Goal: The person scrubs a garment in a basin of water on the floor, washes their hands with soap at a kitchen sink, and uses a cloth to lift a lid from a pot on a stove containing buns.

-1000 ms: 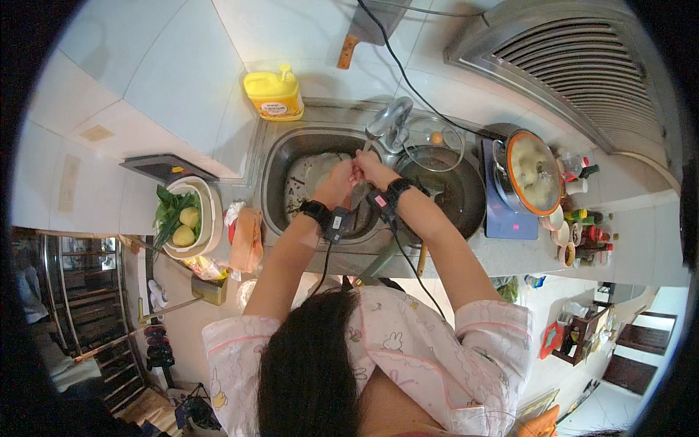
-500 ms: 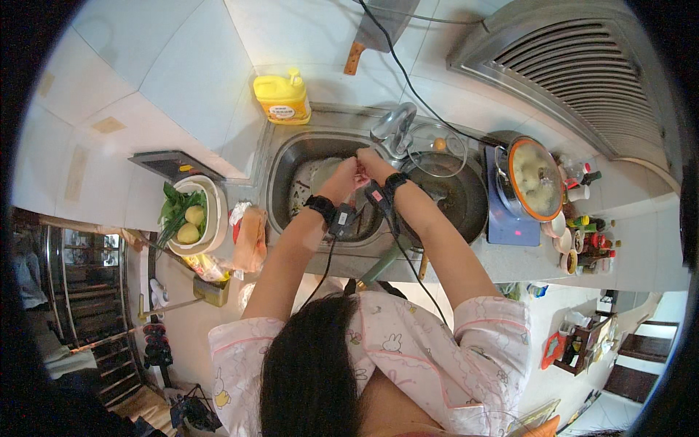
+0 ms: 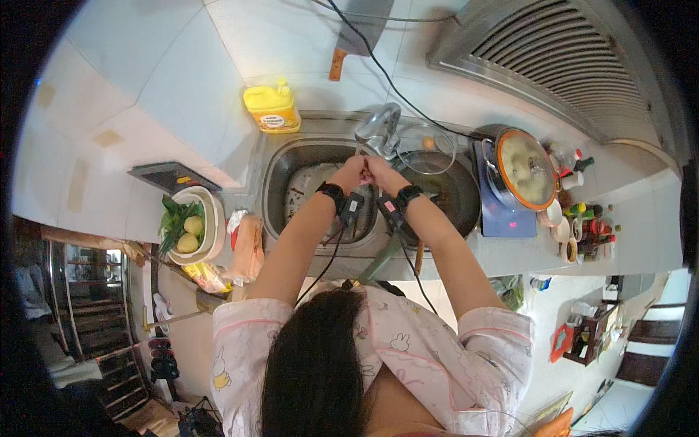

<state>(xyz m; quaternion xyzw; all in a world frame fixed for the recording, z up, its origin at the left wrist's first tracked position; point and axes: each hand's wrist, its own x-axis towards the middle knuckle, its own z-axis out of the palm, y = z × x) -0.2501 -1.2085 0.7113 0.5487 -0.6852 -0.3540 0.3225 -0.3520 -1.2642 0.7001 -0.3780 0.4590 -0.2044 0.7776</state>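
Under the chrome faucet [image 3: 377, 125], my left hand [image 3: 353, 172] and my right hand [image 3: 384, 172] meet over the right part of the steel sink [image 3: 271, 191]. Both have curled fingers pressed together. Something small and pinkish-red shows between them, too small and covered to name. Each wrist wears a black strap with a cabled box. Below my left hand, the sink holds a pale, whitish round thing with dark bits beside it. A dark wok [image 3: 453, 211] sits just right of my right hand, with a clear glass lid [image 3: 445, 154] behind it.
A yellow jug [image 3: 272, 109] stands behind the sink. Left of it are a white basin [image 3: 212, 231] of greens and potatoes, and packages. At right, an orange-rimmed pot [image 3: 526, 171] sits on a blue cooktop [image 3: 506, 218], near several bottles and bowls. A range hood [image 3: 553, 73] hangs above.
My view has shifted slightly, so the counter sits a little further left and up. The hands stay together below the faucet, the right one now closer beside the left.
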